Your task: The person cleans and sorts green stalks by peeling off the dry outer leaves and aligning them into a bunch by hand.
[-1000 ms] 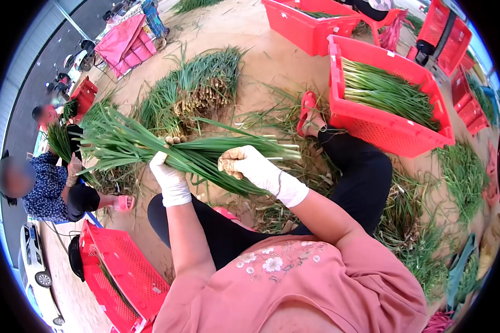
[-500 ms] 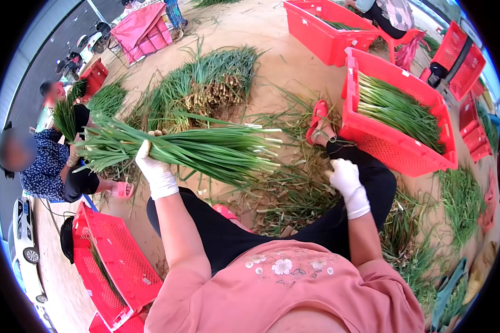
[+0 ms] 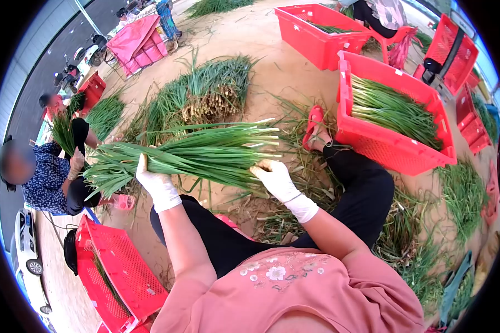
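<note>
A thick bunch of green chives (image 3: 205, 150) lies level across my front, leaf tips to the left and pale stalk ends to the right. My left hand (image 3: 153, 176), in a white glove, is closed round its leafy part, the thumb showing on top. At the lower edge of the stalk ends is my right hand (image 3: 275, 178), also gloved, with its fingers pinched on the chives there. Beyond the bunch a large heap of chives (image 3: 216, 83) rests on the ground, cut ends facing me.
To the right stands a red crate (image 3: 397, 150) with chives laid inside; another red crate (image 3: 322, 47) is behind it. A tilted red crate (image 3: 125, 266) is at lower left. A co-worker (image 3: 53, 172) sits at left holding chives. Loose leaves (image 3: 300, 211) litter the ground around my legs.
My right hand has moved left from beside my knee to the stalk ends and closed on them. The bunch, still in my left hand, is turned slightly, its stalk ends higher.
</note>
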Tool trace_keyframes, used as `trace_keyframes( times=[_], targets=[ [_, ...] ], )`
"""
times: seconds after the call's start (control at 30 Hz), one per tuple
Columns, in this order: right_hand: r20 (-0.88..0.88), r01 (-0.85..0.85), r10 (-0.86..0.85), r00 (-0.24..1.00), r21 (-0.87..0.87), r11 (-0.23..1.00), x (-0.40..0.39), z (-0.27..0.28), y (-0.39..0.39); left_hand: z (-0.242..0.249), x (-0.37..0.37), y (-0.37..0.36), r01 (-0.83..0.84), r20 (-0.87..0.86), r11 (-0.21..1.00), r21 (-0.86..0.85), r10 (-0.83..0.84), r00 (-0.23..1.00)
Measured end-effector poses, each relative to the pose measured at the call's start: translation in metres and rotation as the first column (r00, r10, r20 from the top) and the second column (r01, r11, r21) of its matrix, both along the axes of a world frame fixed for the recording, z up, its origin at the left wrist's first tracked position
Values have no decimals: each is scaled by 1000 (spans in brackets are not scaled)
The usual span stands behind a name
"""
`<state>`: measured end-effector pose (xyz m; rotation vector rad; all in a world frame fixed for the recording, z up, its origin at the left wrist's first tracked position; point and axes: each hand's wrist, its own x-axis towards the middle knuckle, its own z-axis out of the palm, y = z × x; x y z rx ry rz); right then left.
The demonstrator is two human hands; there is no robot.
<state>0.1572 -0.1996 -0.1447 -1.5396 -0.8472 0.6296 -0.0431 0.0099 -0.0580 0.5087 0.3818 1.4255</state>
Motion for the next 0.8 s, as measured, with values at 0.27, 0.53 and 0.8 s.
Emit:
trace_keyframes(
  times=[0.27, 0.53, 0.8],
  targets=[
    [-475, -676, 726, 497, 313, 668, 36, 58, -91, 0, -1, -4, -16, -15, 998, 62, 17, 1000],
    [317, 50, -69, 946, 66, 997, 12, 6, -28, 4, 4, -9, -30, -69, 999, -18, 29, 997],
    [2, 181, -182, 983, 129, 975, 13, -19, -27, 1, 2, -8, -28, -46, 996, -82, 24, 999]
  ],
)
